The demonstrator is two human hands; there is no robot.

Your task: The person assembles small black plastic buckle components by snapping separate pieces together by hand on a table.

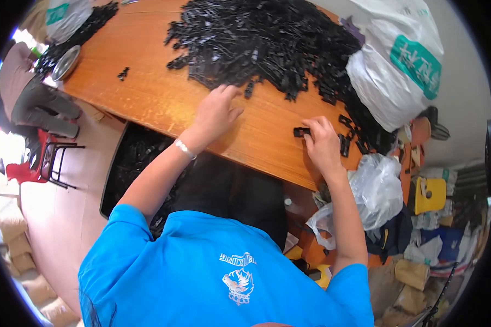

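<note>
A big heap of small black plastic pieces covers the far side of the brown wooden table. My left hand is at the heap's near edge, thumb apart from the fingers, with nothing visible in it. Just beyond its fingertips lies a single black piece. Farther right, my right hand pinches a black plastic piece between thumb and fingers, low over the tabletop. A few loose pieces lie to the right of that hand. The exact kind of the pieces is too small to make out.
A white sack with a green patch stands at the table's right. Below it sits a clear plastic bag. A black tub of similar pieces is by my left leg. At far left, a person stands near a red chair.
</note>
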